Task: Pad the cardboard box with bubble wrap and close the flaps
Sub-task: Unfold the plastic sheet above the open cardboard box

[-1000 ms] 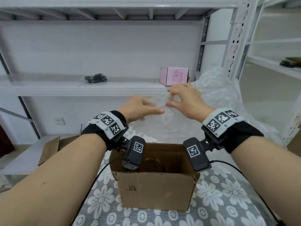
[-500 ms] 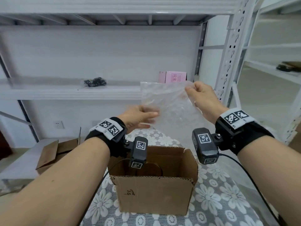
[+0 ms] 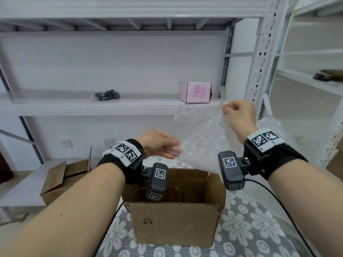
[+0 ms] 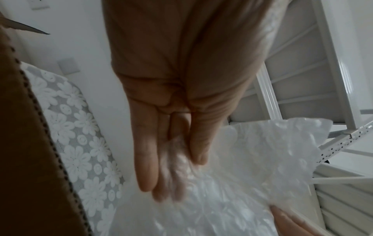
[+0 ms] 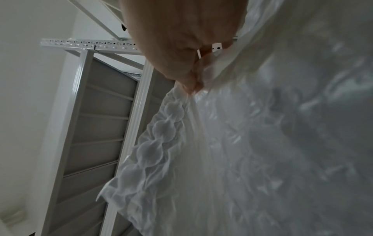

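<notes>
An open cardboard box (image 3: 174,219) stands on the flowered tablecloth, its flaps up. Something round and brown lies inside, partly hidden by my wrist camera. A clear sheet of bubble wrap (image 3: 200,138) hangs in the air above and behind the box. My right hand (image 3: 225,108) pinches its upper right corner, and the right wrist view shows those fingertips (image 5: 191,89) bunched on the sheet's edge (image 5: 161,135). My left hand (image 3: 176,148) is lower, at the sheet's left edge. In the left wrist view the bubble wrap (image 4: 252,159) runs between its thumb and straight fingers (image 4: 153,167).
A white metal rack stands behind, with a pink carton (image 3: 194,92) and a black bundle (image 3: 107,94) on its shelf. Its perforated upright (image 3: 259,71) is just right of my right hand. More bubble wrap (image 3: 269,125) lies at the right. A second cardboard box (image 3: 63,179) sits low at the left.
My hands, close together a second ago, have parted. The right one carried the sheet's corner to the right, spreading the sheet. The left one dropped to the sheet's lower left edge.
</notes>
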### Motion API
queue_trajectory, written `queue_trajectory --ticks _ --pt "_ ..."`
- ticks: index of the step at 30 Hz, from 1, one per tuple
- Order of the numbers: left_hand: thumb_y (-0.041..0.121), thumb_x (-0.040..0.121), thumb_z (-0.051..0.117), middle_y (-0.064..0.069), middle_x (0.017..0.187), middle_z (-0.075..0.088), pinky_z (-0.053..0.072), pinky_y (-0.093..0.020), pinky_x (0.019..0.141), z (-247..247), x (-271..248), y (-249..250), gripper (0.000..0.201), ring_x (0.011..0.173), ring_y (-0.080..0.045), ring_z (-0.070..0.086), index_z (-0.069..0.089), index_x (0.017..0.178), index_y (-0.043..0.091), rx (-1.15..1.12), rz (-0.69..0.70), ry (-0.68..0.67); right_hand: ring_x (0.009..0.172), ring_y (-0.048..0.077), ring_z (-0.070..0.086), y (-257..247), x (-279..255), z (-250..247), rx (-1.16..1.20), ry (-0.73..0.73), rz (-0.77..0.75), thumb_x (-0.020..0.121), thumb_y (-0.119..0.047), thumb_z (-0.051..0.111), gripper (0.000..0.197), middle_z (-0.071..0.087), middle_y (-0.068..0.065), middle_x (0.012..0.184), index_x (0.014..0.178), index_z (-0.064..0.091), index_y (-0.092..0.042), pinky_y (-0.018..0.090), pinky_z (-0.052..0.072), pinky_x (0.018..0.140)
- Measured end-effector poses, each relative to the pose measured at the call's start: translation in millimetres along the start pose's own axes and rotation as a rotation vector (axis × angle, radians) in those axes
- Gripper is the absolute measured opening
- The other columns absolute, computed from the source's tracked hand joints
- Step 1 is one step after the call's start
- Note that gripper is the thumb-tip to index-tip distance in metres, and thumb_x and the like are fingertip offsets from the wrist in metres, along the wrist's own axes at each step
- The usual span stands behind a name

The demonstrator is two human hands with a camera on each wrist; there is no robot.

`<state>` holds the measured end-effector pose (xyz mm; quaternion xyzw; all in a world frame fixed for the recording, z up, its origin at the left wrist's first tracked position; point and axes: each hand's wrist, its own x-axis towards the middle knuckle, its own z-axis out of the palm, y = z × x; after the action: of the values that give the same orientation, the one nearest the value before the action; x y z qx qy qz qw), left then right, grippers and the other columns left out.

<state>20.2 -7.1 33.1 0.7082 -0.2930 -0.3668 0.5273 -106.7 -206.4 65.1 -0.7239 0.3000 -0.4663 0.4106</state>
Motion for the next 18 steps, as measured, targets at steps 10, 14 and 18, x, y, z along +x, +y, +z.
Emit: queue_trajectory --ticks 10,14,18 --pt "0.032 0.1 0.041 -0.03 0.098 0.065 0.061 -0.035 0.061 8.2 3.2 0.1 0.038 0.07 -0.035 0.072 0.041 0.128 0.006 -0.369 -0.166 -0.027 0.076 0.011 0.049 -39.2 -50.2 5.4 -0.522 -0.175 -0.531 0.09 -0.014 0.057 0.006 0.051 -0.005 0.087 0.096 0.057 -0.013 0.016 0.038 0.065" --pt "0.031 0.1 0.039 -0.028 0.103 0.064 0.06 -0.035 0.052 12.5 8.2 1.6 0.041 0.069 -0.037 0.072 0.049 0.13 0.005 -0.531 -0.139 0.025 0.046 0.014 0.062 -36.3 -67.7 11.6 -0.715 -0.838 -0.102 0.088 -0.032 0.064 0.029 0.069 0.007 0.066 0.088 0.063 -0.004 0.024 0.048 0.044" --pt "0.031 0.101 0.037 -0.033 0.131 0.049 0.06 -0.043 0.053 16.0 8.7 3.6 0.041 0.085 -0.048 0.066 0.049 0.133 0.007 -0.774 -0.134 0.058 0.063 0.028 0.072 -14.0 -61.1 10.8 -0.823 -0.888 0.138 0.079 -0.042 0.071 0.068 0.065 0.02 0.112 0.129 0.044 -0.005 0.042 0.061 0.065"
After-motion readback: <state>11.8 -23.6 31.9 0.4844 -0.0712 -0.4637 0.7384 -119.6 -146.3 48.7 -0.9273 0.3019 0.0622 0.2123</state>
